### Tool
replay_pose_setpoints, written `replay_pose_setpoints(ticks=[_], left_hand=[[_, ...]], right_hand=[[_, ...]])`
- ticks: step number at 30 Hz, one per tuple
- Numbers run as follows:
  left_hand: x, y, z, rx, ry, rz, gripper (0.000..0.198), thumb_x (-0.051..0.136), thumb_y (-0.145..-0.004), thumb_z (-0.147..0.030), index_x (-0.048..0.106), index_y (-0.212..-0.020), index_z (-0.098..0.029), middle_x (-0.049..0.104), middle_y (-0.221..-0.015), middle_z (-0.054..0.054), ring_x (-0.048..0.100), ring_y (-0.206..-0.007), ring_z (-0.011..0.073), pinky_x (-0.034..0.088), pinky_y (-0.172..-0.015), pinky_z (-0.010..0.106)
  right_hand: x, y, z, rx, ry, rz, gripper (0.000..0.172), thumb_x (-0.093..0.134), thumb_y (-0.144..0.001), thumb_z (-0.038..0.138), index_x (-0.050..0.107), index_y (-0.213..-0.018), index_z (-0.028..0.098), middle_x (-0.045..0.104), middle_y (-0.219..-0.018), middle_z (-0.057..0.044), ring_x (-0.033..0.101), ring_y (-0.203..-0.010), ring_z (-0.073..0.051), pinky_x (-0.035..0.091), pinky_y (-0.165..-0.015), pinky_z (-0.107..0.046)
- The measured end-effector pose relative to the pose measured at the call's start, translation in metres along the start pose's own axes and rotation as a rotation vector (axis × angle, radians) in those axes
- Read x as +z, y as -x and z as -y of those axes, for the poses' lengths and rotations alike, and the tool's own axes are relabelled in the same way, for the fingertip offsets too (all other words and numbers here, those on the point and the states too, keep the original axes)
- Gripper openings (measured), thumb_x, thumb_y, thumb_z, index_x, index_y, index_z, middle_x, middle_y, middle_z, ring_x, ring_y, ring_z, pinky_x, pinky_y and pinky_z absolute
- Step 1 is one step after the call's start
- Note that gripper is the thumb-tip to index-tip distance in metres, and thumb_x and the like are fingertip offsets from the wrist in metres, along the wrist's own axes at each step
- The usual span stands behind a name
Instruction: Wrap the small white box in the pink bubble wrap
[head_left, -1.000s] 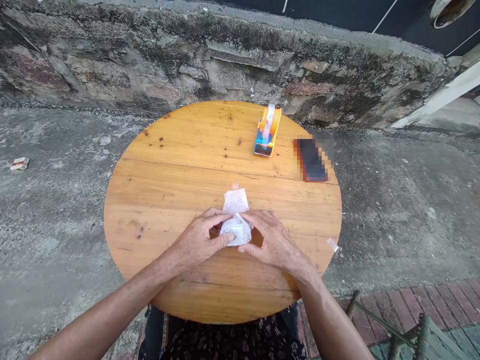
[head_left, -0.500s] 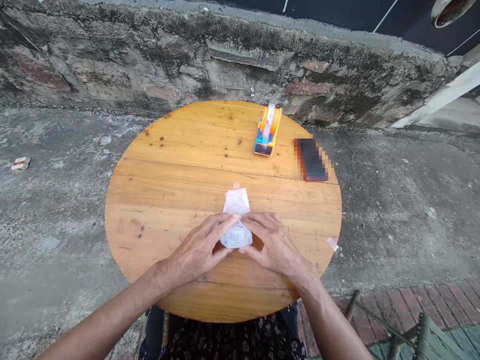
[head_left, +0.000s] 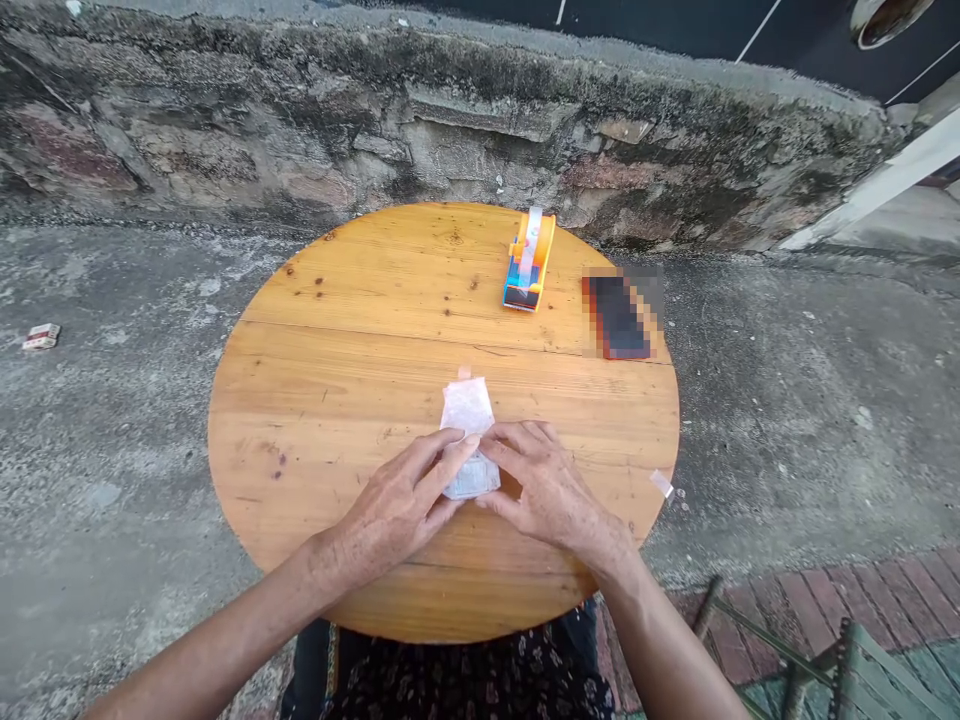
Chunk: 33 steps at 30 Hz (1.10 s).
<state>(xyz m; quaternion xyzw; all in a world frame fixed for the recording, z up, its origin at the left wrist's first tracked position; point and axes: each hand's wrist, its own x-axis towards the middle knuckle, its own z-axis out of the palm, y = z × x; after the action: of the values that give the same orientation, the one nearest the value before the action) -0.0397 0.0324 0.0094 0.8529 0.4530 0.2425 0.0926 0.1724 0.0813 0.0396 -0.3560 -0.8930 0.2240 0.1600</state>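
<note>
On the round wooden table (head_left: 337, 370), a small package in whitish, see-through plastic wrap (head_left: 468, 403) lies between my hands. My left hand (head_left: 397, 495) holds its left side, forefinger pressing across the top of the wrap. From the right, my right hand (head_left: 541, 480) grips the package, fingers bent over its top and thumb near its front edge. A short piece of clear tape (head_left: 465, 373) sticks out at the far end. What lies inside the wrap cannot be made out.
An orange and blue tape dispenser (head_left: 529, 265) stands at the table's back. Right of it lies a dark, blurred-out flat rectangle (head_left: 622, 318) with a reddish edge. A tape strip (head_left: 661, 484) hangs at the right edge. A stone wall (head_left: 450, 140) runs behind.
My left forefinger has moved right and down across the top of the wrap. Both hands stay on the package. The whole view has shifted slightly.
</note>
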Motion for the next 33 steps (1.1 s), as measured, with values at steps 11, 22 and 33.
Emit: replay_pose_setpoints(ticks=[11, 22, 33], left_hand=[[-0.001, -0.001, -0.001, 0.019, -0.019, -0.043, 0.043, 0.058, -0.087, -0.013, 0.049, -0.128, -0.018, 0.056, -0.123, 0.013, 0.056, -0.112, 0.0245, 0.052, -0.093, 0.039], [-0.001, -0.004, -0.003, 0.019, 0.034, -0.024, 0.044, 0.059, -0.085, -0.008, 0.049, -0.127, -0.018, 0.057, -0.122, 0.012, 0.052, -0.115, 0.0244, 0.048, -0.097, 0.04], [-0.004, -0.008, 0.0, -0.015, 0.15, -0.013, 0.047, 0.059, -0.085, -0.011, 0.049, -0.13, -0.02, 0.058, -0.122, 0.01, 0.054, -0.113, 0.0222, 0.05, -0.096, 0.038]], right_hand=[[-0.006, 0.03, -0.035, 0.206, -0.229, -0.13, 0.033, 0.064, -0.085, 0.027, 0.058, -0.117, 0.024, 0.066, -0.117, -0.007, 0.06, -0.109, -0.022, 0.046, -0.096, -0.043], [0.014, 0.021, -0.025, 0.207, -0.4, -0.134, 0.029, 0.051, -0.087, 0.007, 0.062, -0.11, 0.022, 0.07, -0.101, -0.003, 0.064, -0.094, -0.016, 0.049, -0.085, -0.033], [-0.001, -0.012, -0.015, 0.005, -0.294, -0.034, 0.037, 0.041, -0.092, 0.005, 0.059, -0.119, 0.023, 0.067, -0.113, -0.003, 0.057, -0.102, -0.018, 0.046, -0.089, -0.035]])
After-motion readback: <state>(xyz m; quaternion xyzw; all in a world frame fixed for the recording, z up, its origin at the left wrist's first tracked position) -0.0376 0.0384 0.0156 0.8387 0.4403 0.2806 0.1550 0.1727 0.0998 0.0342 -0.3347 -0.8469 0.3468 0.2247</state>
